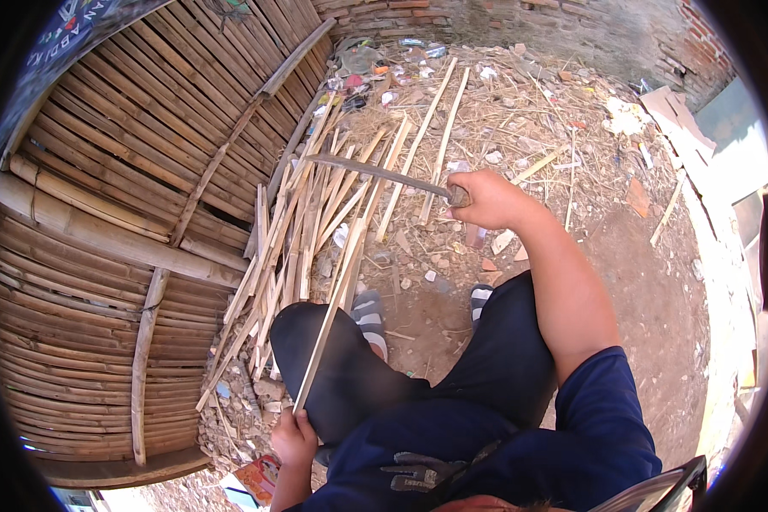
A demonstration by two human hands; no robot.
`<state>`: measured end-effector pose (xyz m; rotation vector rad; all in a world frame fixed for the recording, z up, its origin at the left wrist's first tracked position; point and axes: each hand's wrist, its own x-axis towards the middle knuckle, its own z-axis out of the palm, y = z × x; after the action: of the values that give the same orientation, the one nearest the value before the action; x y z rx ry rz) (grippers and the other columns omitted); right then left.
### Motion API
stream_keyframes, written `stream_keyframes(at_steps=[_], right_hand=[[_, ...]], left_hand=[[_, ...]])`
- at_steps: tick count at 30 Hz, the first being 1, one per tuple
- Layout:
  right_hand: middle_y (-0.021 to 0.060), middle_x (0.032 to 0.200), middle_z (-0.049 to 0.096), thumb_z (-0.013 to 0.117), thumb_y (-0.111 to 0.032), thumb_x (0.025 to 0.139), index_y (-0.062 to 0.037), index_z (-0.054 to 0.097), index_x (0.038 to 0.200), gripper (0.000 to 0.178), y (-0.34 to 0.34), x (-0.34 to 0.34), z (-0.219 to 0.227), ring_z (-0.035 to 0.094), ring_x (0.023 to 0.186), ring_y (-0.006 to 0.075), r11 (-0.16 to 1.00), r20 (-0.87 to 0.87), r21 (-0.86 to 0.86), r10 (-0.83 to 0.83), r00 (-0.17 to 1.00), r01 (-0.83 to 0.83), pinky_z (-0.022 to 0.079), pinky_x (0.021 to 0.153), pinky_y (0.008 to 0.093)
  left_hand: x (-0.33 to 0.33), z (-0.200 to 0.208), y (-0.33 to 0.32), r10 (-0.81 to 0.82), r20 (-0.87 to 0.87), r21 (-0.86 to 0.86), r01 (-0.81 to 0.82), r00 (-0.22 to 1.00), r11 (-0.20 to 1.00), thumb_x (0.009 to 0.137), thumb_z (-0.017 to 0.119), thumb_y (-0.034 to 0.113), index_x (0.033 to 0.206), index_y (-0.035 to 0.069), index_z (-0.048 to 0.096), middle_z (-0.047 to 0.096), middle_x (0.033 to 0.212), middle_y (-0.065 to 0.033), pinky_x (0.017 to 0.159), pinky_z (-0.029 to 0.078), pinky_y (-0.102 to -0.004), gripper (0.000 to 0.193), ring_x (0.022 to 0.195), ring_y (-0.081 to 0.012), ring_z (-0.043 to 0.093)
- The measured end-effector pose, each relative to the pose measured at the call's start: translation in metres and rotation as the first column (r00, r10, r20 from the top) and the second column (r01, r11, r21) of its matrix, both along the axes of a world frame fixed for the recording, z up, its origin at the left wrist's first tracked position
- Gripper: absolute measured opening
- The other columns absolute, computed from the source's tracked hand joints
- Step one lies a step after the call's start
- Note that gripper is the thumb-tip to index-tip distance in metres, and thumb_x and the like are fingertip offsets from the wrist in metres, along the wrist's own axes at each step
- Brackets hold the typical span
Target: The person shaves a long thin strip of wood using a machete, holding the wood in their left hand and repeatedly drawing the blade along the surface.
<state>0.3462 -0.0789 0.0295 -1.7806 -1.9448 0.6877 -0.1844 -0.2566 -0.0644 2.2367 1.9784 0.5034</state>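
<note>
In my right hand (489, 200) is the handle of a long machete (384, 173), its dark blade pointing left above the ground. My left hand (295, 438), low beside my left thigh, is closed on the near end of a pale bamboo strip (322, 335). That strip slants up and away across my left knee, passing below the blade without touching it. A heap of split bamboo strips (292, 247) lies beyond my left knee, along the bamboo wall.
A slatted bamboo wall (102, 205) stands close on my left. Two loose strips (445, 141) lie ahead on ground strewn with shavings and rubble. At the back is a brick wall (606, 38). Pale boards (681, 119) lean at the right, and bare dirt (631, 273) spreads beside my right leg.
</note>
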Motion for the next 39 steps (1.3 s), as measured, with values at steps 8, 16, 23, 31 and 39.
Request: stream_keyframes(at_steps=[8, 16, 23, 31, 39], right_hand=[[0.0199, 0.084, 0.068, 0.081, -0.029, 0.083, -0.0030, 0.065, 0.105, 0.038, -0.011, -0.030, 0.000, 0.071, 0.088, 0.0381, 0.964, 0.078, -0.023, 0.265, 0.961, -0.264, 0.053, 0.076, 0.0469], [0.0215, 0.093, 0.071, 0.082, -0.029, 0.082, -0.0025, 0.067, 0.115, 0.045, 0.000, -0.007, -0.008, 0.070, 0.093, 0.0375, 0.995, 0.000, -0.004, 0.101, 0.995, -0.101, 0.053, 0.083, 0.0458], [0.0190, 0.086, 0.069, 0.084, -0.029, 0.081, -0.0036, 0.068, 0.105, 0.039, -0.008, -0.003, -0.003, 0.068, 0.084, 0.0371, 0.984, -0.009, -0.014, 0.176, 0.984, -0.176, 0.052, 0.077, 0.0457], [0.0188, 0.086, 0.069, 0.084, -0.028, 0.081, -0.0025, 0.067, 0.107, 0.040, -0.008, -0.003, -0.001, 0.069, 0.085, 0.0342, 0.994, -0.008, 0.019, 0.104, 0.995, -0.103, 0.052, 0.078, 0.0435], [0.0217, 0.102, 0.072, 0.083, -0.028, 0.082, -0.0037, 0.068, 0.120, 0.048, -0.001, 0.029, -0.002, 0.069, 0.097, 0.0371, 0.992, -0.078, -0.038, -0.123, 0.989, 0.120, 0.053, 0.086, 0.0448]], left_hand=[[0.001, -0.016, -0.007, 0.037, -0.082, 0.128, -0.026, 0.996, 0.991, 0.099, 0.060, 0.023, 0.100, 0.002, 0.066, 0.066, 0.077, -0.0198, 0.060, 0.051, -0.0531, 0.022, 0.065, -0.0443, 0.064], [0.005, -0.015, -0.007, 0.062, -0.085, 0.133, -0.051, 0.994, 0.990, 0.099, 0.061, 0.021, 0.100, 0.003, 0.067, 0.066, 0.081, -0.0197, 0.061, 0.051, -0.0515, 0.020, 0.070, -0.0420, 0.065], [0.003, -0.020, -0.008, 0.057, -0.088, 0.175, -0.041, 0.994, 0.984, 0.098, 0.061, 0.020, 0.099, 0.003, 0.067, 0.066, 0.081, -0.0192, 0.064, 0.050, -0.0519, 0.018, 0.072, -0.0425, 0.065], [0.004, -0.019, -0.007, 0.051, -0.079, 0.150, -0.038, 0.996, 0.988, 0.099, 0.060, 0.021, 0.098, 0.003, 0.066, 0.066, 0.080, -0.0185, 0.063, 0.050, -0.0520, 0.019, 0.070, -0.0426, 0.064], [0.003, -0.017, -0.006, 0.050, -0.078, 0.138, -0.039, 0.996, 0.990, 0.099, 0.059, 0.022, 0.097, 0.004, 0.066, 0.065, 0.079, -0.0180, 0.062, 0.049, -0.0523, 0.020, 0.070, -0.0423, 0.064]])
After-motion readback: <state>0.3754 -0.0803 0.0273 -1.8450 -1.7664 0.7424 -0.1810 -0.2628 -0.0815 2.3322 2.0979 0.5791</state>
